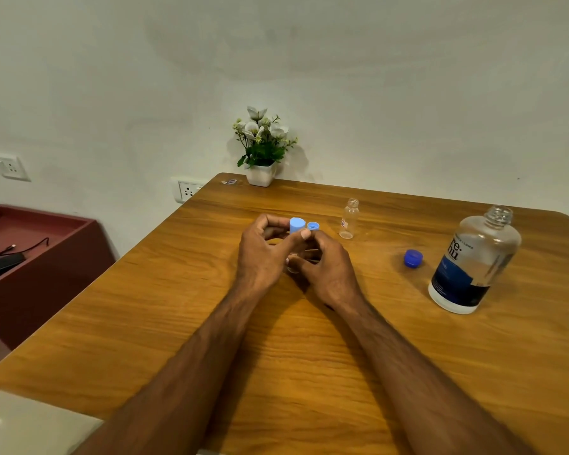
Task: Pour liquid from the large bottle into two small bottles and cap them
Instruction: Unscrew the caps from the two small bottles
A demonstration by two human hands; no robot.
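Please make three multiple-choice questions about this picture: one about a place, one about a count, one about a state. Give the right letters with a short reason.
1. Where is the dark blue cap?
A. on the table, left of the large bottle
B. on the large bottle
C. beside the flower pot

2. How many light blue caps show?
A. one
B. two
C. four

3. The far small bottle is:
A. capped
B. lying down
C. upright and open

Answers:
1 A, it lies apart from the bottle.
2 B, one at the hands, one behind.
3 C, its neck is bare.
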